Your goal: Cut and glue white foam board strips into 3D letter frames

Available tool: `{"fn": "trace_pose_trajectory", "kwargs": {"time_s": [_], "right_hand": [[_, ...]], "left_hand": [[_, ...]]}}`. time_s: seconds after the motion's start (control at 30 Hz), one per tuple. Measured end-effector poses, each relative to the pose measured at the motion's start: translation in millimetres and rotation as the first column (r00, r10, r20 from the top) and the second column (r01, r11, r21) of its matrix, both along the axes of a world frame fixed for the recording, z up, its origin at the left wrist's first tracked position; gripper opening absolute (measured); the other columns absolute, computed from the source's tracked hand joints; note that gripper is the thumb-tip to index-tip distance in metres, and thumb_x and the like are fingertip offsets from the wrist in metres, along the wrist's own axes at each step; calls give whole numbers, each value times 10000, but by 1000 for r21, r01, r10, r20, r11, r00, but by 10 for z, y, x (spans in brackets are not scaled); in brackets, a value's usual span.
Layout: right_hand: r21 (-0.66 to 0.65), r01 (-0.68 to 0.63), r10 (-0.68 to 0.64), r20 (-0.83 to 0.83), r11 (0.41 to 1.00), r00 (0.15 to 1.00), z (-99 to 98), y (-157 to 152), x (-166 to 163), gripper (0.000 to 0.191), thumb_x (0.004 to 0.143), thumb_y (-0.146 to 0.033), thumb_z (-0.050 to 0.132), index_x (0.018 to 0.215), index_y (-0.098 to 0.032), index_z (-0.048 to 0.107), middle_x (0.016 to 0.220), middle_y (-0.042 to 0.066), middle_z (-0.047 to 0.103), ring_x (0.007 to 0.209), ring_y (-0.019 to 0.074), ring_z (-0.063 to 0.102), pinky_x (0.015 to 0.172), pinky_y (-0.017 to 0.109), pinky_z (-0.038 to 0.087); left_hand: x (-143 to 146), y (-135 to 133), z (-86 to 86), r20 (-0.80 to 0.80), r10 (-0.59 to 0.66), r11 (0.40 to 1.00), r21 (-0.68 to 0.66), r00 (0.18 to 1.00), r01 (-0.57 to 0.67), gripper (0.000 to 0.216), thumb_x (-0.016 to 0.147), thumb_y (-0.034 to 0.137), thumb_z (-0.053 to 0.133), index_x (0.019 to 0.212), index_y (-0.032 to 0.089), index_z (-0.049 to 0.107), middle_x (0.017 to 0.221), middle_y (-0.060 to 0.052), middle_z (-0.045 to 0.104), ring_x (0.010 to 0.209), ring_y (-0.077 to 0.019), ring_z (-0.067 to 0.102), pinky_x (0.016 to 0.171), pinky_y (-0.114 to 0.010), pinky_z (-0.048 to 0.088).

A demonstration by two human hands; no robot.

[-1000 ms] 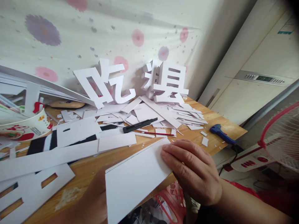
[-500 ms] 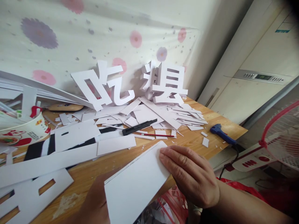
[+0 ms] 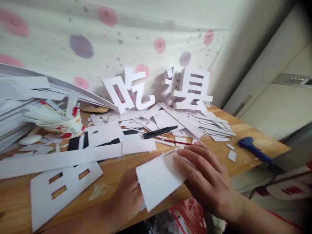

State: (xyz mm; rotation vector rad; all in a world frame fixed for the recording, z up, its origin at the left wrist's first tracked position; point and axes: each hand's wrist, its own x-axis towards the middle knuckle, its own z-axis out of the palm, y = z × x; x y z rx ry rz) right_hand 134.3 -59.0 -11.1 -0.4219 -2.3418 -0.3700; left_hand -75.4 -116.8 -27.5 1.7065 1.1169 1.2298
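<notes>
A white foam board piece (image 3: pixel 159 178) is held between both hands above the table's front edge. My left hand (image 3: pixel 130 195) grips it from behind at its left end; most of those fingers are hidden by the board. Over the right end lies my right hand (image 3: pixel 207 172), its fingers bent across the upper face and its thumb out of sight. Behind the board are a black utility knife (image 3: pixel 160 132) and a red pencil (image 3: pixel 179 141), both lying among white offcuts.
White three-dimensional characters (image 3: pixel 192 89) stand against the flowered wall covering. A blue glue gun (image 3: pixel 254 149) lies at right. A paper bowl (image 3: pixel 69 126) holds white sticks. A cut-out board (image 3: pixel 70 185) rests front left. Below the table edge is a red bag (image 3: pixel 188 214).
The view has swung left, so things on the table appear farther right. The board is tilted differently and looks shorter. More of my left hand shows, and my right fingers reach farther over the board.
</notes>
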Motion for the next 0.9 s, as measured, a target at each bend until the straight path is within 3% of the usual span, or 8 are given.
{"fn": "trace_pose_trajectory", "kwargs": {"time_s": [0.13,0.3,0.47,0.7,0.9], "right_hand": [[25,-74,73,32,997,997,166,-186,-234,352,963,-197,366,1165,-152,650,1088,101,696,1004,273,607,927,491,467],[-32,-166,167,57,986,984,259,-287,-411,338,951,-193,390,1090,-119,689,1006,75,725,885,231,644,755,362,554],[7,-161,161,46,987,986,226,-282,-463,365,958,-150,354,991,-97,714,955,57,743,870,226,649,758,335,551],[14,-167,167,43,986,985,204,-270,-458,377,963,-151,342,978,-67,709,917,74,743,865,230,640,776,336,524],[-1,-156,156,54,988,986,176,-254,-420,366,967,-176,345,1015,-68,692,961,91,729,883,243,625,794,348,514]], "left_hand": [[-32,-17,-65,181,-49,996,-66,982,62,230,834,357,603,1007,262,720,895,-37,738,800,-235,669,775,-349,572],[-45,-52,-109,222,-33,993,-107,975,58,182,823,377,609,844,252,740,769,-11,709,704,-193,642,628,-276,543],[-52,-70,-98,246,-57,986,-136,968,93,210,832,387,602,886,229,730,786,-26,699,720,-198,637,616,-269,511],[-66,-58,-139,231,-88,988,-100,969,114,180,851,356,586,852,236,720,789,-14,687,690,-168,582,610,-249,482],[-84,-68,-181,171,-122,985,-102,978,141,164,882,297,560,950,208,679,852,-17,668,777,-166,587,682,-249,486]]}}
